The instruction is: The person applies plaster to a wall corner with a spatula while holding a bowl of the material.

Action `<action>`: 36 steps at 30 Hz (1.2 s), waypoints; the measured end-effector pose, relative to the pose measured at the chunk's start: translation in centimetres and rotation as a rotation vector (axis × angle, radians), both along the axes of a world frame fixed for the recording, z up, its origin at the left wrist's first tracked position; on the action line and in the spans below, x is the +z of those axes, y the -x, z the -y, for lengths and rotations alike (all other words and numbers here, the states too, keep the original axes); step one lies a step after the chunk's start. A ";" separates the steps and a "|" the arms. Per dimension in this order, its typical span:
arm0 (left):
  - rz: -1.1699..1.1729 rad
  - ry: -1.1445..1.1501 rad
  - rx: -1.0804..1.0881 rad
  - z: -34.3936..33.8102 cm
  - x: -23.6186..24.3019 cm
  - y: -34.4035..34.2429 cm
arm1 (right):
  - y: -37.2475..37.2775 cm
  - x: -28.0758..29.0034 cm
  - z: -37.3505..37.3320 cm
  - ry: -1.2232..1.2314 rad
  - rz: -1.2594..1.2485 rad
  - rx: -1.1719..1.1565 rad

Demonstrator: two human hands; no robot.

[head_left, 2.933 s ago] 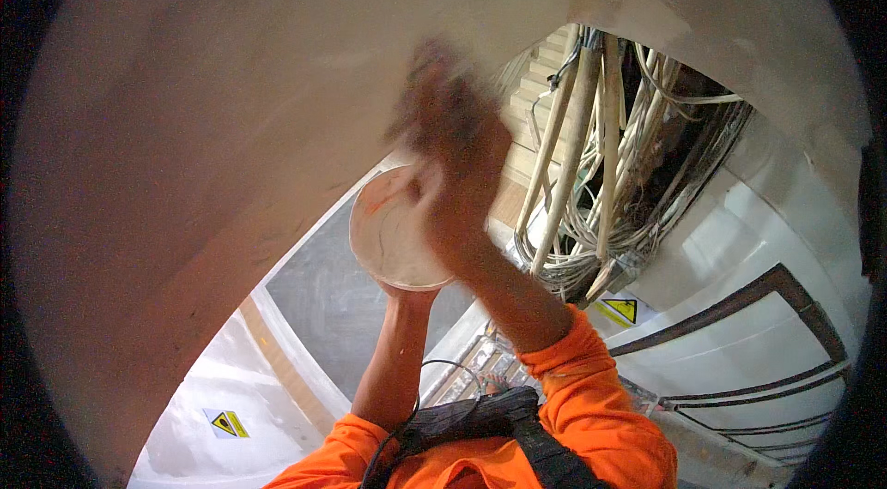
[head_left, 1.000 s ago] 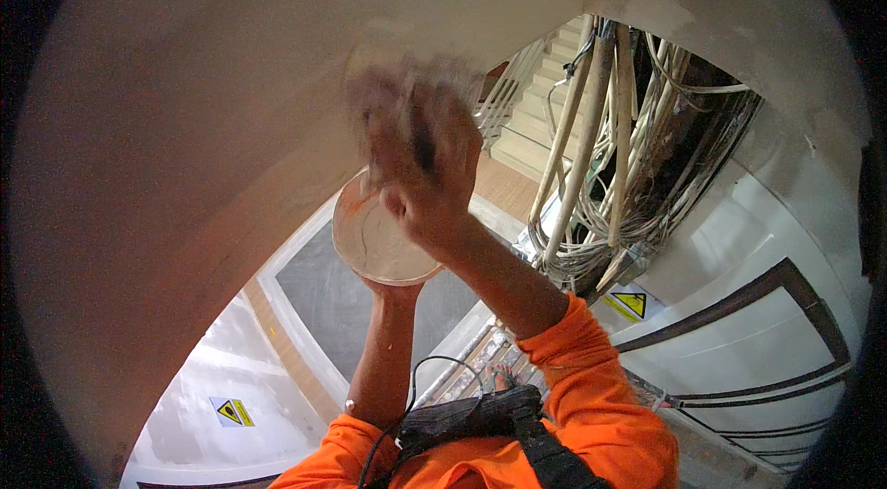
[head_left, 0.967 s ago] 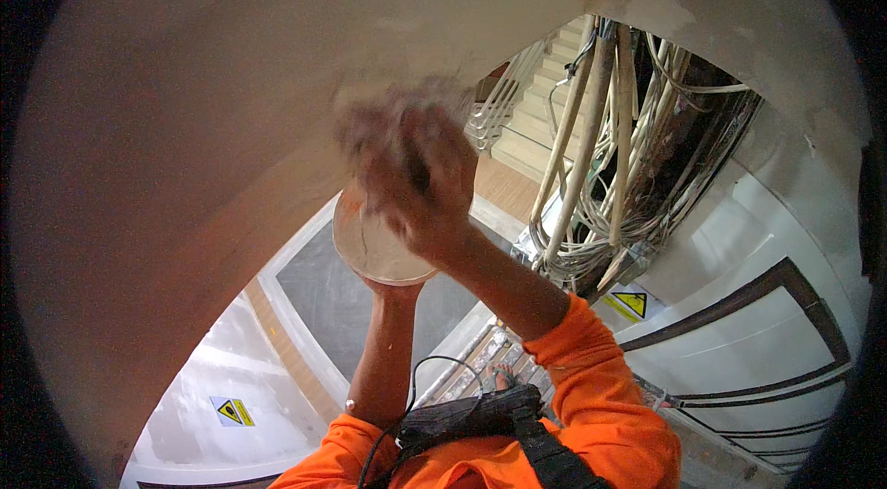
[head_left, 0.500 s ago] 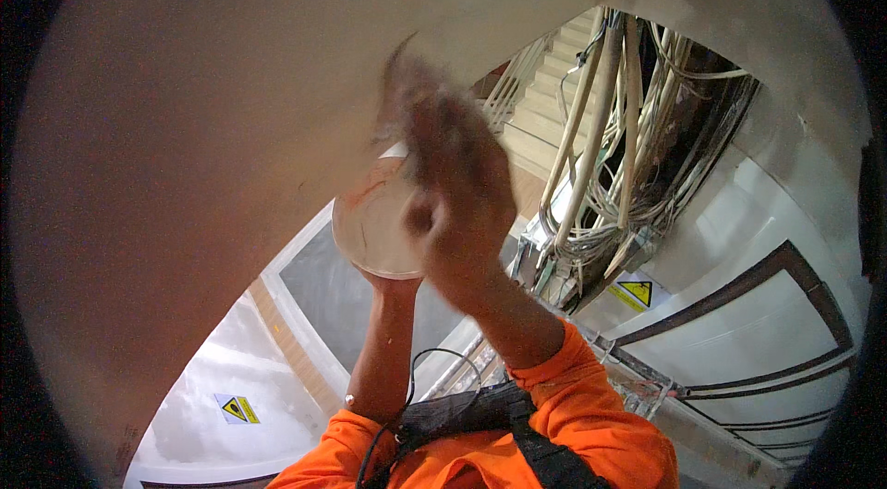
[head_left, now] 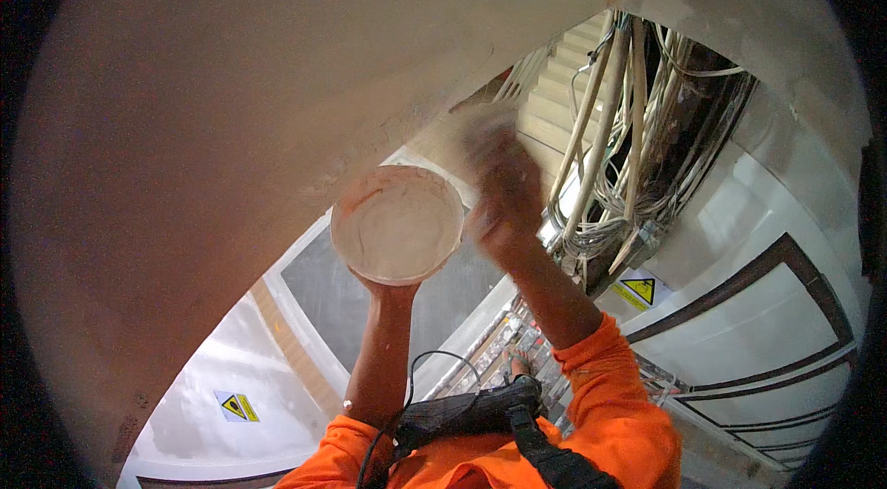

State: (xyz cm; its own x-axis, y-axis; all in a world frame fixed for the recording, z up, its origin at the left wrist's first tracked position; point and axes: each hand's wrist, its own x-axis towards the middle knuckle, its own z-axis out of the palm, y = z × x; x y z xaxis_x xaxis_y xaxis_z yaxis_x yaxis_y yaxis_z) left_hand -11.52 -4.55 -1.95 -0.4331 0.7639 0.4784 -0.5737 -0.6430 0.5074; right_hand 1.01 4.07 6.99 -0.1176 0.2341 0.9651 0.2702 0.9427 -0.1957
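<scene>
My left hand (head_left: 386, 289) supports a round tub (head_left: 347, 260) from below, its fingers mostly hidden under it. Pale, creamy filler (head_left: 397, 229) coats the inside of the tub, with reddish streaks along its rim. To the right of the tub, my right hand (head_left: 504, 184) is raised and smeared by motion. It looks closed, and a pale blurred shape shows at its far side; what that is, I cannot make out. A large smooth, beige curved surface (head_left: 231, 73) hangs over both hands, with rough filler marks along its edge near the tub.
Bundles of pale cables and pipes (head_left: 610, 147) hang at the right. Behind them are stairs (head_left: 565, 83). White panels with dark borders (head_left: 739, 332) stand at lower right, and yellow warning signs (head_left: 237, 408) are on both sides. A black strap (head_left: 462, 415) crosses my orange top.
My right hand has moved right, away from the overhead surface and from in front of the tub. The tub's open top now shows in full, still on my left hand.
</scene>
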 end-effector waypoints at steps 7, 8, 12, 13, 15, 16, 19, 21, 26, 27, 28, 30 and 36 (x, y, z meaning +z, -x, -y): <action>-0.040 0.041 -0.065 1.1 1.3 -1.1 | -0.7 5.7 -2.6 0.044 -0.265 -0.171; -0.034 0.036 -0.072 0.9 1.3 -1.1 | -0.5 5.4 0.0 0.031 -0.197 -0.149; 0.096 0.002 -0.037 2.0 1.3 -0.6 | -0.4 2.9 9.3 0.105 0.024 0.235; 0.120 -0.008 -0.037 2.0 1.5 -0.5 | -0.3 2.6 9.2 0.102 0.089 0.257; 0.172 -0.028 -0.031 2.3 1.8 -0.2 | 0.2 1.4 8.6 0.096 0.223 0.305; 0.202 -0.040 -0.028 2.2 1.8 0.0 | 0.3 1.0 8.1 0.093 0.295 0.328; 0.245 -0.054 -0.017 2.5 2.0 -0.6 | 0.9 4.4 3.2 -0.264 -0.083 -0.062; 0.191 -0.056 0.038 3.0 2.8 -0.6 | 3.0 2.5 2.8 -0.137 -0.071 0.226; -0.178 0.009 0.150 3.6 1.1 0.7 | 1.3 -0.9 1.1 0.194 0.062 0.056; -0.324 0.071 0.175 4.2 -0.3 1.3 | -0.2 3.4 -0.3 0.163 -0.352 -0.164; -0.248 0.066 0.071 4.2 -0.2 0.7 | -2.3 5.5 -4.1 0.388 -0.399 -0.020; -0.105 0.054 -0.129 3.8 0.1 -0.2 | -5.0 7.8 -11.1 0.676 -0.404 -0.047; 0.164 -0.037 0.076 4.6 1.0 0.8 | 0.2 7.0 1.0 0.022 -0.268 -0.007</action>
